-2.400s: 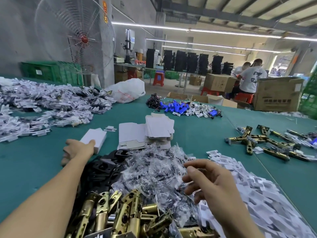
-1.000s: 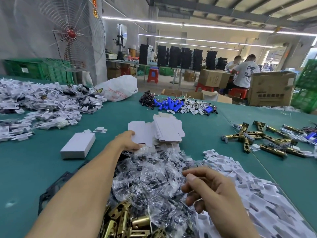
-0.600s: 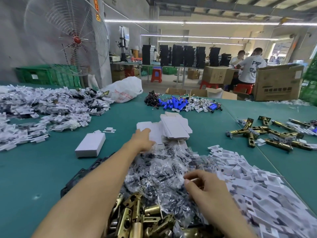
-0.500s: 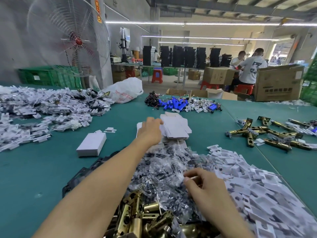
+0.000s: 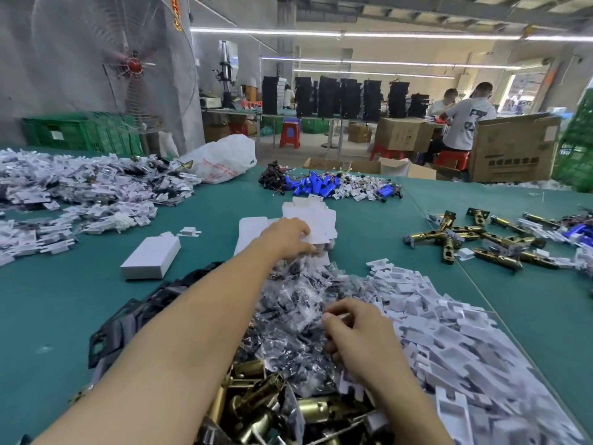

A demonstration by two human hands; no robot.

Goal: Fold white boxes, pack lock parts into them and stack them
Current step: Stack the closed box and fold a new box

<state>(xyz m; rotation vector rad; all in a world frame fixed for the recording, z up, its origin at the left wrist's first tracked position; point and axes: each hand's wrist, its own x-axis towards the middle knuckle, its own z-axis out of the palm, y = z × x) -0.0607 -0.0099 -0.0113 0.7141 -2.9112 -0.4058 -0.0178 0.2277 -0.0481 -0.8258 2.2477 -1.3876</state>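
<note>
Head view: the left hand (image 5: 285,234) reaches far across the green table (image 5: 48,300), its fingers curled over the near edge of the flat box blanks (image 5: 313,216) and gripping them. The folded white box (image 5: 150,258) lies well to the left of that forearm, touching neither hand. The right hand (image 5: 359,342) sits nearer, fingers curled down into the heap of clear parts bags (image 5: 288,309); I cannot tell whether it holds one. Brass latches (image 5: 256,409) lie between the forearms.

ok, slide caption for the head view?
Left hand grips a flat box blank on the stack; right hand pinches a parts bag above the pile.
</note>
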